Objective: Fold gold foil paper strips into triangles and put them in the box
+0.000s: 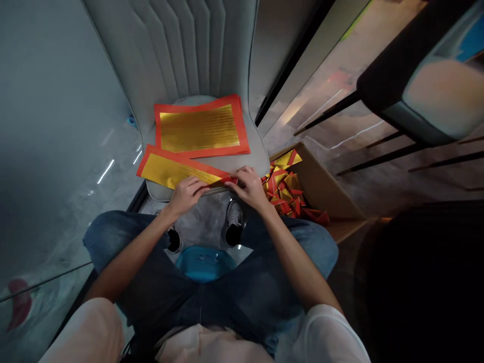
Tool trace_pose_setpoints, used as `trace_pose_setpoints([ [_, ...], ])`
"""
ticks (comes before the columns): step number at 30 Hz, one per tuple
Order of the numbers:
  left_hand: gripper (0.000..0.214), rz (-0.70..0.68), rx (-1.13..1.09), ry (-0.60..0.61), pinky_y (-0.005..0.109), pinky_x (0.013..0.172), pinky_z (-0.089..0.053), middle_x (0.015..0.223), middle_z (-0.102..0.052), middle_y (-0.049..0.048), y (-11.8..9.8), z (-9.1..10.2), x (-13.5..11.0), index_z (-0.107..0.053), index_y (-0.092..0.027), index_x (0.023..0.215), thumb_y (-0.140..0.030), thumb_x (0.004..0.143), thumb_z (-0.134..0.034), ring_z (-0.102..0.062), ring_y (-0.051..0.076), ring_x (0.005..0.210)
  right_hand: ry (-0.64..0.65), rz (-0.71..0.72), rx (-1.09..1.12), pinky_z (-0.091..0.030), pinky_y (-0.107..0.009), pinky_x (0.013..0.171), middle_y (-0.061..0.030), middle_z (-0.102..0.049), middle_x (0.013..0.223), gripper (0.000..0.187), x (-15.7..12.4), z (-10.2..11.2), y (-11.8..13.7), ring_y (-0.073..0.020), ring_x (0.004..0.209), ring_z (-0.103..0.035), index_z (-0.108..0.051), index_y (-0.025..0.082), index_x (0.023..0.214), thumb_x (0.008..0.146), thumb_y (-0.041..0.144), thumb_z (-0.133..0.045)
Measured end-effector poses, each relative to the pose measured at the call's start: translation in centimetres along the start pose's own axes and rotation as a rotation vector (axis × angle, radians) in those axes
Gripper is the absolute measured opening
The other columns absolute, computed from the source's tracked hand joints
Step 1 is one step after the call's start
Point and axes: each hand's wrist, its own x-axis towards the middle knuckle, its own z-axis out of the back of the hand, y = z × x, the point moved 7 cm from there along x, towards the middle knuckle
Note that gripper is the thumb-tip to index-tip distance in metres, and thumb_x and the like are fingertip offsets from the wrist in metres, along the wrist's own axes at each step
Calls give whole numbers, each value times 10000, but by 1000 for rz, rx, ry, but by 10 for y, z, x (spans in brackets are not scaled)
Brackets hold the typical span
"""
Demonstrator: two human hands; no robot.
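A strip of red and gold paper [162, 169] lies slanted across the front of the grey chair seat, its right end folded to a narrow shape. My left hand [188, 194] is closed on the strip's lower edge, fingertips near the fold. At the folded right end, my right hand [247, 186] pinches the paper between thumb and fingers. Just behind the strip rests a stack of red sheets with gold centres [200, 128], partly overlapped by it.
The grey chair [196, 45] stands in front of me, backrest away. To its right, a cardboard box [321, 186] holds several folded red and gold paper pieces [283, 186]. A blue plastic stool [206, 263] shows between my legs. Another chair [416, 91] stands at the right.
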Motion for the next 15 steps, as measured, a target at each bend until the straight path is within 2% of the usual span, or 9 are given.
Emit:
trace_pose_setpoints([
  [2, 276, 99, -90, -53, 385, 826, -591, 962, -777, 75, 12, 3, 3, -755, -229, 1082, -466, 1077, -615, -739, 248, 901, -49, -81, 35, -486, -470, 932, -108, -774, 972, 379, 6, 1, -3, -306, 947, -658, -780, 239, 1202, 1047, 552, -634],
  [5, 352, 218, -157, -61, 329, 723, -575, 932, -779, 40, 23, 9, 6, -687, -242, 1296, -475, 1032, -679, -728, 203, 771, -65, -162, 68, -477, -459, 948, -98, -766, 959, 405, 12, -2, -9, -293, 919, -662, -774, 244, 1209, 1053, 579, -608],
  [7, 489, 238, -154, -28, 311, 676, -553, 896, -772, 23, 23, 10, 8, -605, -241, 1427, -474, 1008, -707, -711, 189, 713, -66, -194, 77, -465, -452, 955, -98, -768, 959, 409, 14, -5, -12, -291, 928, -661, -777, 240, 1188, 1054, 584, -603],
  [9, 564, 235, -127, 1, 315, 678, -551, 907, -780, 25, 18, 9, 12, -566, -243, 1468, -499, 993, -731, -724, 200, 729, -59, -216, 77, -447, -449, 964, -101, -776, 973, 407, 17, -8, -13, -290, 947, -659, -782, 233, 1164, 1058, 581, -600],
  [12, 483, 214, -120, 1, 325, 711, -566, 974, -801, 49, 8, 7, 19, -634, -251, 1373, -555, 1006, -712, -746, 215, 785, -25, -211, 76, -425, -442, 957, -97, -777, 950, 411, 22, -12, -11, -287, 949, -655, -799, 235, 1121, 1062, 587, -596],
  [15, 370, 192, -159, -67, 319, 720, -569, 956, -798, 54, 1, 7, 28, -712, -238, 1177, -573, 1069, -597, -738, 204, 780, 27, -172, 102, -425, -431, 938, -87, -773, 905, 418, 25, -13, -8, -280, 924, -652, -813, 239, 1100, 1050, 603, -613],
])
